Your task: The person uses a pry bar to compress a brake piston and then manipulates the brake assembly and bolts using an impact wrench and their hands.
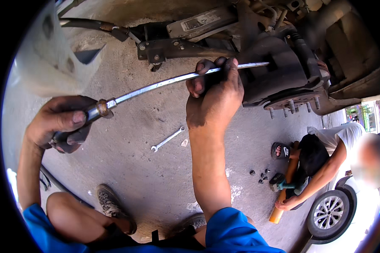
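Note:
A long screwdriver with a shiny shaft lies almost level across the upper middle. My left hand is wrapped round its dark handle, just behind a rusty collar. Further along, my right hand pinches the shaft between thumb and fingers. Past my right hand the thin tip reaches to the dark brake assembly on the vehicle's underside; whether it touches is unclear. Below that assembly a wheel hub with several bare studs sticks out. Both hands are blackened with grime.
On the concrete floor lie a combination wrench and several lug nuts. At right a co-worker crouches by an orange-yellow tube and a power tool. A car's wheel stands at lower right. Suspension arms hang above.

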`<state>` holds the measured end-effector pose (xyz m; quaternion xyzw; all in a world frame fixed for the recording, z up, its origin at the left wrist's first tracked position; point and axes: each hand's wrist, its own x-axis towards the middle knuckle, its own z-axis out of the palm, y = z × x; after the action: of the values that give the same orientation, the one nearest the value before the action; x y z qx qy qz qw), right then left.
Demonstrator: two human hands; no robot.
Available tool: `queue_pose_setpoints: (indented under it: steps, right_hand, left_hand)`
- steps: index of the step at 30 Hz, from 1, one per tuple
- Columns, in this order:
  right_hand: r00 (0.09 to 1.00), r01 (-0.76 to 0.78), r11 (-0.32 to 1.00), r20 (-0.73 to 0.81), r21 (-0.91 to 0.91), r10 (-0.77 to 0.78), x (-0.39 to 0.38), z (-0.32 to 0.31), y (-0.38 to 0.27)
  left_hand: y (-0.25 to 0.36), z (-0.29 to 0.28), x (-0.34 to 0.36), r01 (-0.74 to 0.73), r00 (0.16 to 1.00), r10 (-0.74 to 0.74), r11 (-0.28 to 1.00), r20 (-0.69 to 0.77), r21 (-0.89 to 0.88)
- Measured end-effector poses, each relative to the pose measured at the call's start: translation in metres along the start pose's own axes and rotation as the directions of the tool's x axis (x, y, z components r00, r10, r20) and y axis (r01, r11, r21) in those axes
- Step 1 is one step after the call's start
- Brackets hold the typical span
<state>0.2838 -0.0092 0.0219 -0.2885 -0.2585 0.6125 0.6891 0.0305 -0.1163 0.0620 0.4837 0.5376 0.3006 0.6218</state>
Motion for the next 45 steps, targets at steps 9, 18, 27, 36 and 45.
queue_pose_setpoints:
  steps: [9,18,27,36,45]
  right_hand:
    - [0.991,-0.034,0.996,-0.135,-0.077,0.024,0.000,0.008,-0.007]
    - [0.963,0.023,0.999,-0.267,-0.038,-0.033,-0.001,0.027,-0.008]
    - [0.943,0.043,0.999,-0.330,0.019,-0.035,-0.004,0.033,-0.013]
    - [0.894,0.084,0.995,-0.445,0.057,-0.049,-0.010,0.047,-0.022]
    - [0.873,0.097,0.995,-0.479,-0.007,-0.089,-0.009,0.044,-0.027]
  left_hand:
    - [0.012,0.009,0.001,0.167,0.977,-0.124,0.951,0.174,-0.261]
    - [0.035,-0.004,-0.010,0.273,0.947,-0.198,0.912,0.253,-0.306]
    - [0.048,-0.006,-0.018,0.302,0.919,-0.172,0.886,0.356,-0.352]
    - [0.058,0.018,-0.048,0.339,0.909,-0.085,0.722,0.408,-0.604]
    - [0.071,0.045,-0.060,0.299,0.928,-0.114,0.796,0.355,-0.526]
